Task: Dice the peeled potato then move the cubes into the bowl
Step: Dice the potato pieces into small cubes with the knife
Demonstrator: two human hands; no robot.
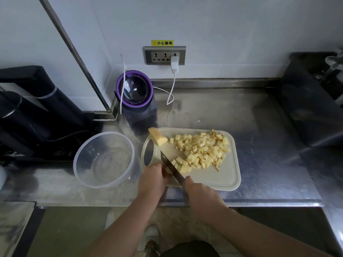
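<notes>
The right hand [201, 195] clamps its fingers round the dark-bladed knife [171, 167]; the left hand [151, 176] pins a pale potato piece [167, 171] under curled fingers. Yellow potato cubes [202, 149] heap on the cream cutting board [219, 176].

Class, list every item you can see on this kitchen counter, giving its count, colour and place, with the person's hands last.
cutting board: one, cream, counter centre
potato cubes: many, pale yellow, on the board
potato chunk: one, yellow, board's far left corner
knife: one, dark blade, across board's near left
bowl: one, clear, left of board
appliance: one, purple and black, behind board
charger: one, white, in wall socket
left hand: holds a potato bit beside the blade
right hand: grips the knife handle
</notes>
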